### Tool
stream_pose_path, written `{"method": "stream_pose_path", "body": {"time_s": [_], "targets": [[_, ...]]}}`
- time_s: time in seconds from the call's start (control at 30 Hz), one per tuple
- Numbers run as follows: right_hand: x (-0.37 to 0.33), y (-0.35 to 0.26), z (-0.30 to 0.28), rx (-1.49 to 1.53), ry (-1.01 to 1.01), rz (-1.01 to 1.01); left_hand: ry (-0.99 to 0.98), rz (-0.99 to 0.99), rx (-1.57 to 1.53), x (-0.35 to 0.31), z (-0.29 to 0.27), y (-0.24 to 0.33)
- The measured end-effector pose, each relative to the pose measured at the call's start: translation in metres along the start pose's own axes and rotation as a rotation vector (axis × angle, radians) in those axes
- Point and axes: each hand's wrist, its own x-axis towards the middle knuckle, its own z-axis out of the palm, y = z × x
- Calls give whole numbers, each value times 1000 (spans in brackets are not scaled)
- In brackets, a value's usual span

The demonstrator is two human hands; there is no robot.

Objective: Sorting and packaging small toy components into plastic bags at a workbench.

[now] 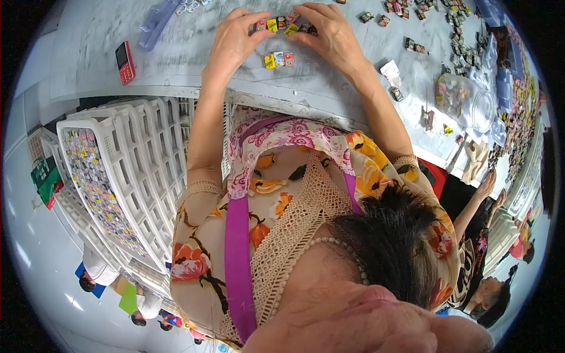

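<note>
At the far edge of the view, my left hand [235,36] has its thumb and fingers closed on the left end of a short row of tiny coloured boxes [272,25], pink, yellow and dark. My right hand [334,36] pinches at the other end, where a yellow box [291,29] and dark boxes [306,27] sit by its fingertips. Parts of these boxes are hidden behind my fingers. Nearer to me on the grey table [200,79], a separate short row of yellow, white and pink boxes [279,60] lies untouched.
Loose little dark boxes [462,44] spread over the right side, near a clear plastic jar [465,97] and a white scrap [390,72]. A red phone [125,63] and a clear tray [156,25] lie left. White crates [147,129] stand below. A co-worker's hand [487,185] is at right.
</note>
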Motion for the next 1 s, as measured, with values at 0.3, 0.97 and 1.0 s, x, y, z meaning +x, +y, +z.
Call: {"method": "stream_pose_path", "body": {"time_s": [0.3, 0.97, 1.0], "targets": [[14, 19, 14, -76, -3, -137, 25, 21, 8, 4, 5, -4], [23, 29, 3, 278, -123, -2, -85, -223, -306, 14, -13, 29], [24, 21, 2, 282, -126, 1, -53, -200, -380, 14, -9, 27]]}}
